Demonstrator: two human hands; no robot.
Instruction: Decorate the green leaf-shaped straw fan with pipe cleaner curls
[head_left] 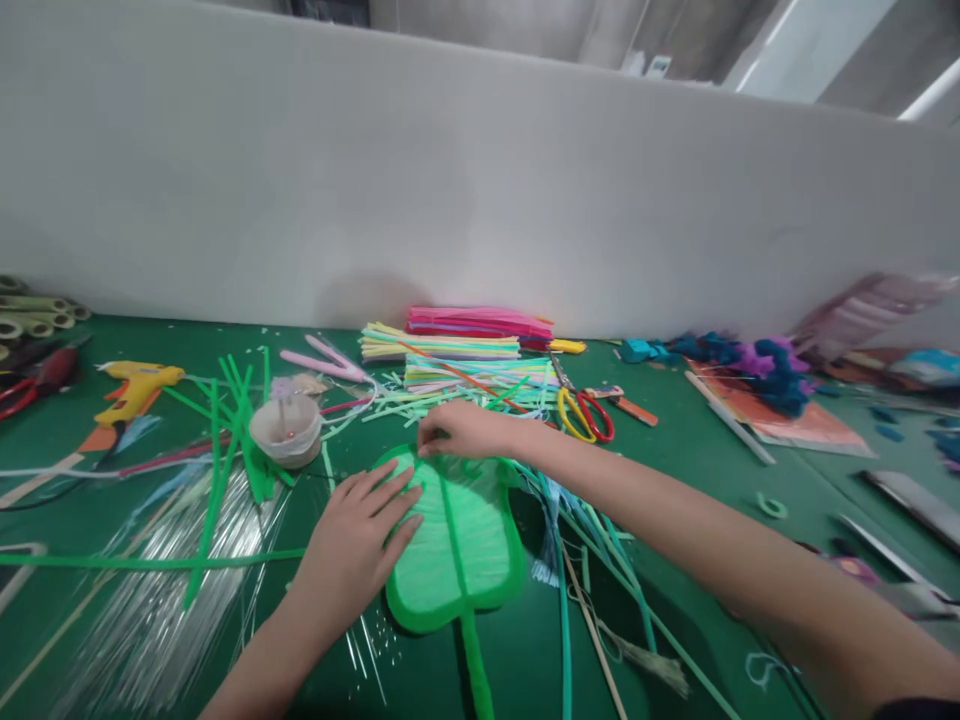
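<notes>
- Green fan [484, 550], pale green in its ribbed middle with a brighter rim, lies face up on the dark green table [697, 450], in front of the person; its stem [475, 665] points toward the near edge.
- Left hand [367, 525]: palm down, fingers loosely spread and nearly straight, the fingertips resting over the fan's left side; it grasps nothing.
- Right hand [465, 430]: reaches across to the fan's upper left edge, fingers curled in toward the thumb at the rim; whether anything is pinched there cannot be told.
- Just beyond the right hand lie stacked bundles of coloured strips [457, 347], with a pink bundle [480, 325] behind them, near the pale upright panel [480, 190].
- Scissors [577, 398] with one yellow and one red handle lie to the right of the bundles.
- Left of the fan stands a small whitish cup [285, 428], with loose green strips [247, 430] beside it and a spread of clear thin sticks [202, 560] nearer the person.
- Farther left rests a yellow glue gun [142, 385].
- Well to the right, blue and purple fuzzy pieces [784, 375] sit on an orange sheet [825, 435].
</notes>
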